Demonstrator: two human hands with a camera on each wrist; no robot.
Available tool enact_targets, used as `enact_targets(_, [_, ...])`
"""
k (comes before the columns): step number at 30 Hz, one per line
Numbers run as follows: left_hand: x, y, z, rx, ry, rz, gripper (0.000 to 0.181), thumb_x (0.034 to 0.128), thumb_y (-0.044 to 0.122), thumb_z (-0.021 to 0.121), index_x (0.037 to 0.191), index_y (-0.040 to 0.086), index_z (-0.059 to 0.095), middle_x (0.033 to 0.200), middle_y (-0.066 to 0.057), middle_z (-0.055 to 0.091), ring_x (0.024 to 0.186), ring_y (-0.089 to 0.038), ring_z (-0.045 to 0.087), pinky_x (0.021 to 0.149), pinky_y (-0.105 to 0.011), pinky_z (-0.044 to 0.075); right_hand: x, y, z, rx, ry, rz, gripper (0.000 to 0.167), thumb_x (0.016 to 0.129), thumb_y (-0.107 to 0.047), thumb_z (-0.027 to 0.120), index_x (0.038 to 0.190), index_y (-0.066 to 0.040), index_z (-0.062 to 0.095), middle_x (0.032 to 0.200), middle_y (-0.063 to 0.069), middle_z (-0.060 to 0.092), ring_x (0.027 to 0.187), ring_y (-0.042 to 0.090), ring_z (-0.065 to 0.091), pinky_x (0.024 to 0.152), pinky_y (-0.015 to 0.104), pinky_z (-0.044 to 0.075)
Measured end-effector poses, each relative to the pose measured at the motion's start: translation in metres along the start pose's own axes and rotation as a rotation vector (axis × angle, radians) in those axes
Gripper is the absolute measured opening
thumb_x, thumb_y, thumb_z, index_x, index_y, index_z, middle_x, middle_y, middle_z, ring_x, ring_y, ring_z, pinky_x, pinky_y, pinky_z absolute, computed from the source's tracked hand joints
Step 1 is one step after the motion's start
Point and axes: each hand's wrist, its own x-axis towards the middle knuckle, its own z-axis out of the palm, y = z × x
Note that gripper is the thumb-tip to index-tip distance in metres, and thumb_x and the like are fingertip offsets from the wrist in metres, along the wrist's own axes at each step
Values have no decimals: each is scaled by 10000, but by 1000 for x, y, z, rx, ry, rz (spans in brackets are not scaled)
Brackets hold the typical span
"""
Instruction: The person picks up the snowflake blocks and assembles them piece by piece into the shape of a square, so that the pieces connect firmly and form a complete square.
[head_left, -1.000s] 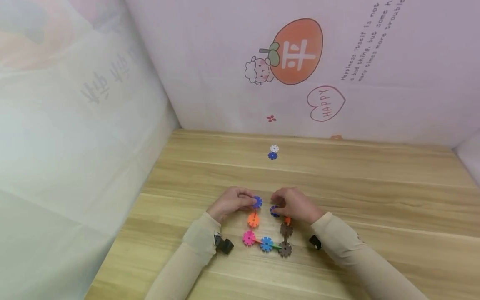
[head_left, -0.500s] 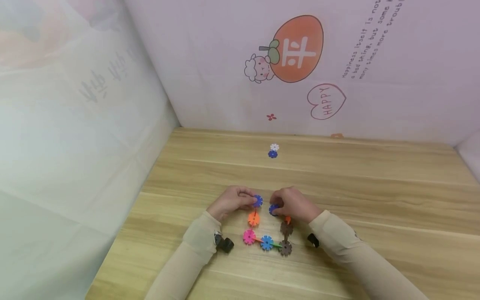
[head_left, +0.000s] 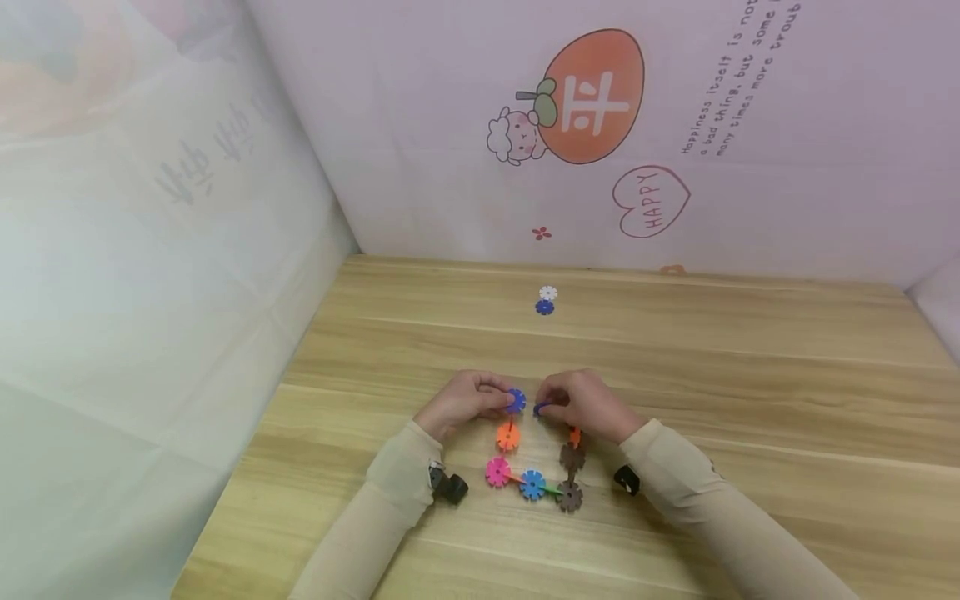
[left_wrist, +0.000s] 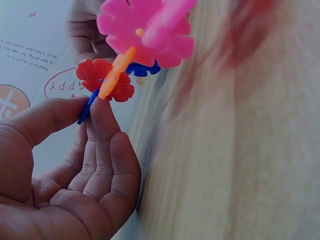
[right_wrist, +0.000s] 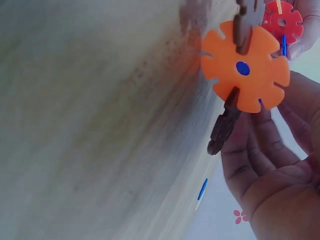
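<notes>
My left hand [head_left: 465,404] pinches a blue notched plastic disc [head_left: 516,401] between thumb and fingers. From that disc a linked chain runs through an orange disc [head_left: 507,436], a pink disc [head_left: 498,472], a light blue disc [head_left: 532,484] and two brown discs [head_left: 569,497]. In the left wrist view a red disc [left_wrist: 122,91] joins the pinched blue one. My right hand [head_left: 592,407] pinches another blue disc [head_left: 540,409], tilted nearly edge-on and apart from the left one. Beside its fingers, an orange disc [right_wrist: 270,77] links to the brown part; it mostly hides the blue disc in the right wrist view.
Farther back on the wooden table [head_left: 712,350] lie a white disc [head_left: 548,292] and a blue disc [head_left: 544,307], touching. Printed cloth walls [head_left: 450,192] rise at the back and left. A black wrist camera [head_left: 452,489] sits at the left cuff.
My right hand has shifted slightly left and up, bringing its blue disc closer to the left one and turning it from face-up to nearly edge-on. The left hand keeps its hold, almost still.
</notes>
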Motion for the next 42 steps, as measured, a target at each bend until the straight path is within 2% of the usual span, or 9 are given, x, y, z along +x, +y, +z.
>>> enact_targets(7, [0, 1, 0, 7, 4, 1, 204, 928, 67, 665, 1106, -32, 662, 968, -120, 747, 796, -137, 710, 791, -305, 612, -3, 0, 1, 15, 50, -46, 82, 886, -142, 739, 961, -173, 733, 894, -65, 739, 790, 23, 660, 695, 197, 567])
enact_targets(14, [2, -1, 0, 9, -1, 2, 198, 928, 69, 667, 1101, -27, 667, 972, -126, 749, 803, -146, 715, 783, -306, 613, -5, -6, 1, -9, 94, -53, 86, 876, -143, 751, 959, -163, 741, 897, -52, 744, 786, 28, 660, 687, 200, 572])
enact_targets(26, [0, -1, 1, 11, -18, 5, 212, 925, 74, 669, 1110, -30, 660, 994, -151, 747, 836, -170, 726, 807, -317, 611, -5, -7, 4, -62, 137, -187, 91, 869, -98, 751, 952, -134, 756, 929, -12, 763, 837, 77, 710, 738, 227, 601])
enact_targets(35, [-1, 0, 3, 16, -5, 11, 175, 922, 61, 670, 1071, -31, 680, 966, -137, 754, 804, -141, 713, 785, -310, 614, -5, -11, 5, -94, 137, -206, 92, 869, -87, 748, 955, -114, 768, 923, 4, 771, 820, 79, 717, 724, 208, 600])
enact_targets(42, [1, 0, 3, 23, 2, -7, 183, 913, 57, 677, 1078, -22, 684, 964, -135, 754, 805, -148, 717, 781, -308, 613, -5, -13, 7, -110, 166, -230, 101, 859, -76, 755, 952, -112, 775, 920, 10, 774, 827, 97, 728, 724, 192, 595])
